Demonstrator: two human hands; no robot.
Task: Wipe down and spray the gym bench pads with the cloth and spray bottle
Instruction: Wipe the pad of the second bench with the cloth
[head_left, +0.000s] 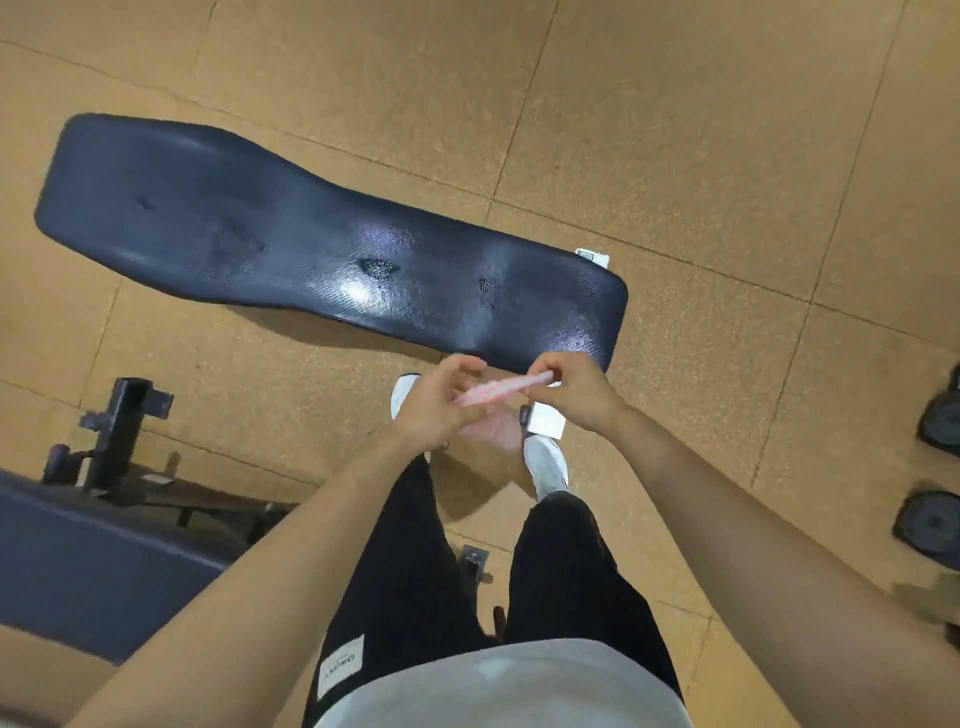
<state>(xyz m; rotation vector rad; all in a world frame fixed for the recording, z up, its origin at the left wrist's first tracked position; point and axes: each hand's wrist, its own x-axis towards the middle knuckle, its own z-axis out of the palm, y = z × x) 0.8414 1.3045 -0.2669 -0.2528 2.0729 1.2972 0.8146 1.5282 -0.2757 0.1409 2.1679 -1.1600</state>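
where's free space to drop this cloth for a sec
The whole top of the bench pad is bare, from its wide end to the narrow end nearest you. The floor beyond the pad is open too. It is crowded at lower left, by the second bench and its frame, and at the right edge, by the weights.

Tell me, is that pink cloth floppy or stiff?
Probably floppy: the pink cloth looks like a thin strip only because the left hand and right hand hold its ends. Let one end go and it would likely droop. It seems light, since a mere pinch holds it up.
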